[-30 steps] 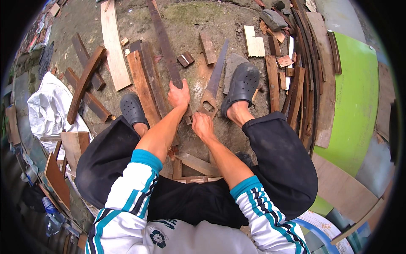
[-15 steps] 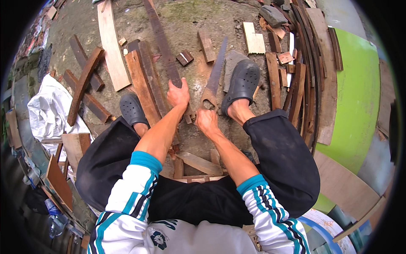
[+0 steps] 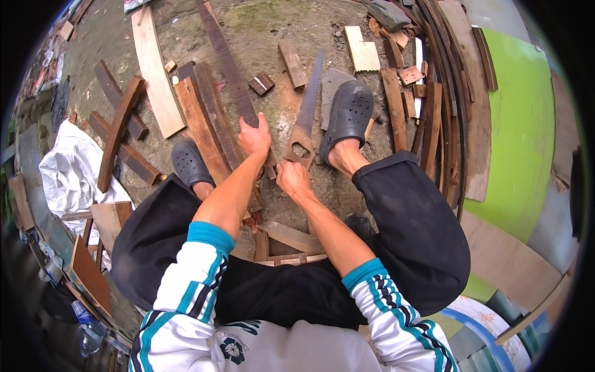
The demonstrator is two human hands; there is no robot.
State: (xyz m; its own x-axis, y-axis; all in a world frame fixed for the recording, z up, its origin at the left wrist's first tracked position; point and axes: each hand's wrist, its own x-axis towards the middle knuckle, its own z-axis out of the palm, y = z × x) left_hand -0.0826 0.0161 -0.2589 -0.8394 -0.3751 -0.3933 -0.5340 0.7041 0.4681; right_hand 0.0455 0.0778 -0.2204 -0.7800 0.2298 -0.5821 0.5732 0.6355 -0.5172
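My right hand [image 3: 292, 178] is closed on the wooden handle of the handsaw [image 3: 305, 118], blade flat on the ground; my left hand [image 3: 255, 136] clasps the dark plank [image 3: 228, 68]. Setting up, I judge; next the blade needs lifting onto it

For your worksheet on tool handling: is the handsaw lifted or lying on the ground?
Lying flat: the handsaw rests on the ground, the right hand at its handle.

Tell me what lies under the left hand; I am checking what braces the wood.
The left hand presses on a long dark plank lying on the concrete ground. The palm covers the plank there, so the contact underneath stays hidden.
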